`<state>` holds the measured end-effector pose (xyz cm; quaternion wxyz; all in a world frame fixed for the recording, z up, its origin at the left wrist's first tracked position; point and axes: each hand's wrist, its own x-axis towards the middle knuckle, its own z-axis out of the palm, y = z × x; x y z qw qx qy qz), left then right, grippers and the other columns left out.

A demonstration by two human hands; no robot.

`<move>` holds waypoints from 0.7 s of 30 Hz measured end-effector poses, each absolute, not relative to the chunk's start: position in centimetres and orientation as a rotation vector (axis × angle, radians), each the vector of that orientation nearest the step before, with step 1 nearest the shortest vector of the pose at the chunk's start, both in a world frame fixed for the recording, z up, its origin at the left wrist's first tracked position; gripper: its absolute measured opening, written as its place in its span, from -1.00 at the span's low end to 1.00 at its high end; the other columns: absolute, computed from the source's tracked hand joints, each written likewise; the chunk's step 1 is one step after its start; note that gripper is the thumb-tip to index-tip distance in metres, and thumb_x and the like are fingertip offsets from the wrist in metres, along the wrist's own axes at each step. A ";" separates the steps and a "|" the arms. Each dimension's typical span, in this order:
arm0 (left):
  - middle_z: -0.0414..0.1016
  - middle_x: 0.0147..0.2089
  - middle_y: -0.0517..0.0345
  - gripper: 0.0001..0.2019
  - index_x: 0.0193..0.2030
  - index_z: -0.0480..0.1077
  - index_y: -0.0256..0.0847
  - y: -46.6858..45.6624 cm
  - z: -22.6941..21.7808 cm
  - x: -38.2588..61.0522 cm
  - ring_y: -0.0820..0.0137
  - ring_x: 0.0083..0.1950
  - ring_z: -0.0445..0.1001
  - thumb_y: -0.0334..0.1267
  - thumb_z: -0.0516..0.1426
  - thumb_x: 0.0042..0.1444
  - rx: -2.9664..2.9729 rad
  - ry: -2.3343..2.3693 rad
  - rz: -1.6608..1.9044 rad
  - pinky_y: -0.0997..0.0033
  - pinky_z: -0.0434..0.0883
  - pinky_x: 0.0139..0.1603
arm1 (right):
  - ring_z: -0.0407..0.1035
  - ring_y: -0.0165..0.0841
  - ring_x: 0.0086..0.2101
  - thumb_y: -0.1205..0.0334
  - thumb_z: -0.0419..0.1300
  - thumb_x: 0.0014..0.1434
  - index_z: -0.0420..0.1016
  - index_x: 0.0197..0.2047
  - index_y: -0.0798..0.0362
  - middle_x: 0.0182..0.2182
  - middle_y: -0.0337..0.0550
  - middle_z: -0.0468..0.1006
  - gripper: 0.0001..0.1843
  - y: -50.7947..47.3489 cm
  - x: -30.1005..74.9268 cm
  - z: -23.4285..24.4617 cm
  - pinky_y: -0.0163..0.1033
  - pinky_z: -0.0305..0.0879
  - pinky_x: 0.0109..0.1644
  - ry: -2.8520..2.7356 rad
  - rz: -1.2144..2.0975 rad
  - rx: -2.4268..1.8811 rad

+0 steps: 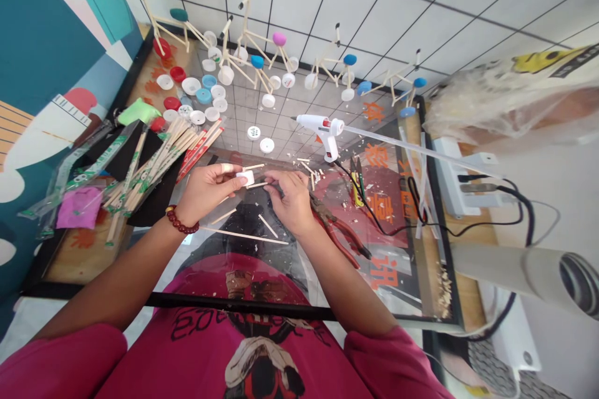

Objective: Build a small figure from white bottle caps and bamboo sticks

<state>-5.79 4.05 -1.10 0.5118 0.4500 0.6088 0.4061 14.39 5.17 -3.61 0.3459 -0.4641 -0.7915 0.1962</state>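
Note:
Near the middle of the glass tabletop, my left hand [210, 190] pinches a small white bottle cap [246, 179] between thumb and fingers. A short wooden stick [253, 168] shows just beyond the cap. My right hand [292, 199] is close on the right, thumb and fingertips closed on another short stick [257, 185] whose far end meets or nearly meets the cap. Below the hands lie a long thin stick [248, 235] and several cut pieces. Two white caps, one printed [253, 133] and one plain [266, 145], lie beyond my hands. Red-handled pliers [339, 227] rest beside my right wrist.
A white glue gun [322, 128] stands beyond my right hand, its cord [374, 215] trailing right. Stick models with caps [256, 62] line the back edge. Loose caps [191, 86] and packaged chopsticks [145, 168] crowd the left. A power strip [449, 177] is at right.

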 end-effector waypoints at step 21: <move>0.64 -0.23 0.05 -0.56 -0.11 0.60 -0.20 4.0 -1.1 -5.6 0.34 -0.31 0.56 -0.04 0.39 -0.14 1.065 1.495 0.961 0.45 0.51 -0.43 | 0.46 -0.34 -0.13 0.31 0.17 0.31 0.54 -0.20 -0.05 -0.18 -0.21 0.62 -0.87 5.2 14.4 -3.8 -0.12 0.04 0.10 -2.105 0.459 -1.208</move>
